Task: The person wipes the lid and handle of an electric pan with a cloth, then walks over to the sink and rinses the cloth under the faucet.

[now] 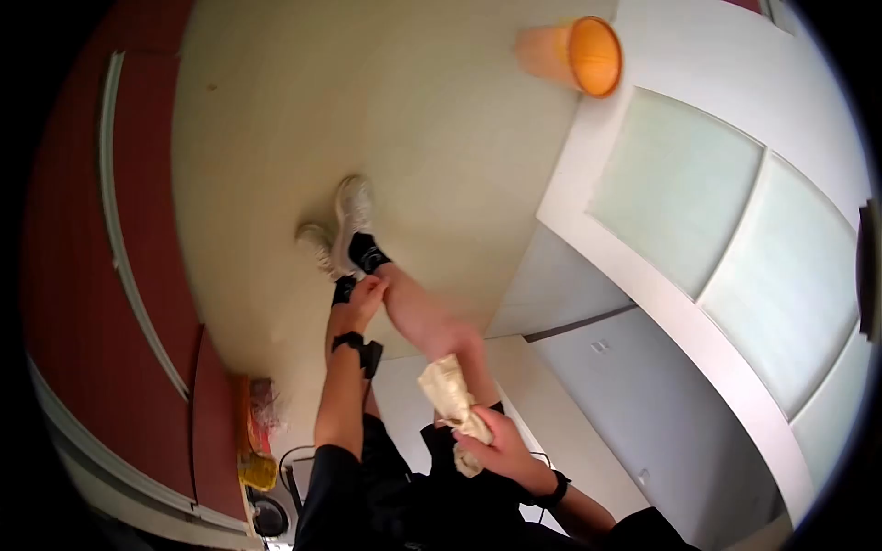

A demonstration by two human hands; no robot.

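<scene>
My right hand (501, 450) is closed around a crumpled beige cloth (448, 390), or something like it. One end spreads out above the fingers and another bit hangs below them. My left hand (365, 301) reaches forward with its fingers loosely curled, and I see nothing in them. In the picture it lies over the lower legs, near the black socks (369, 254); whether it touches them I cannot tell. A dark watch (367, 354) sits on the left wrist, and a black band (553, 489) on the right one.
An orange bin (595, 57) stands at the upper right, beside white-framed frosted panels (675, 193). Dark red cabinet fronts (147, 275) run along the left. Packages (260, 418) and a round dark pan-like object (268, 516) are at lower left. Beige floor (276, 119) extends ahead.
</scene>
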